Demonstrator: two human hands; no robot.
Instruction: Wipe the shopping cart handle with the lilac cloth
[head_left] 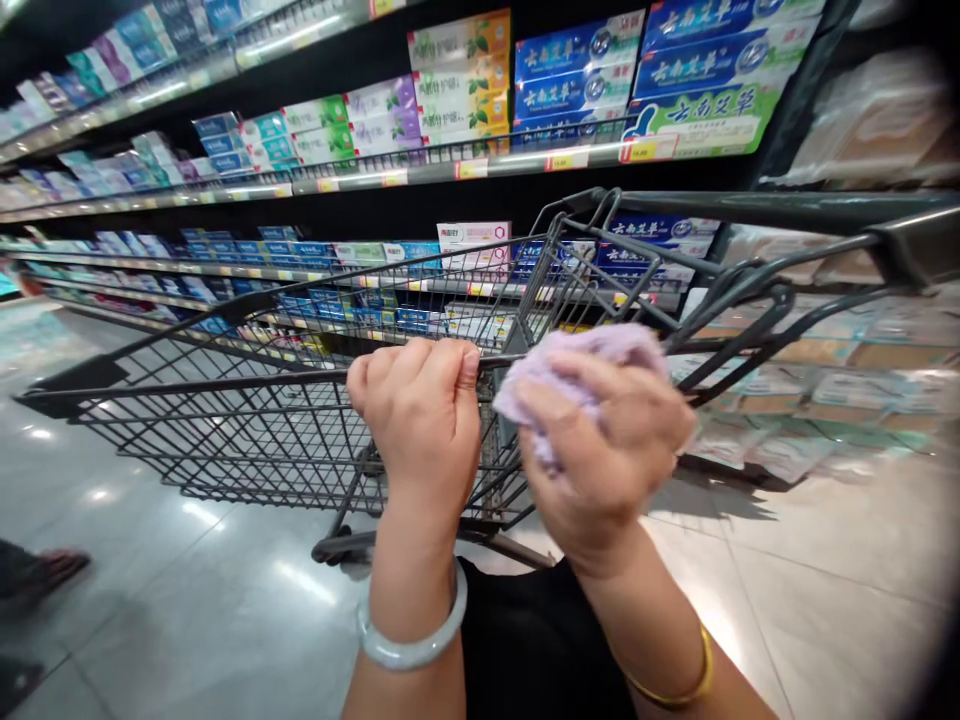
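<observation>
A dark metal shopping cart (225, 440) stands sideways in front of me, and no goods show in its basket. My left hand (424, 420) is closed around the top rim of the cart's near side. Just right of it, my right hand (611, 450) grips a crumpled lilac cloth (630, 348), close to the same rim. Whether the cloth touches the rim cannot be made out. The cart's handlebar (720, 208) runs off to the upper right, apart from both hands. A pale bangle sits on my left wrist, a gold one on my right.
Shelves (300, 185) filled with boxed toothpaste (457, 90) line the far side of the cart. Plastic-wrapped packs (870, 330) are stacked at the right. On the shiny tiled floor (210, 620), another person's foot (64, 565) appears at the left edge.
</observation>
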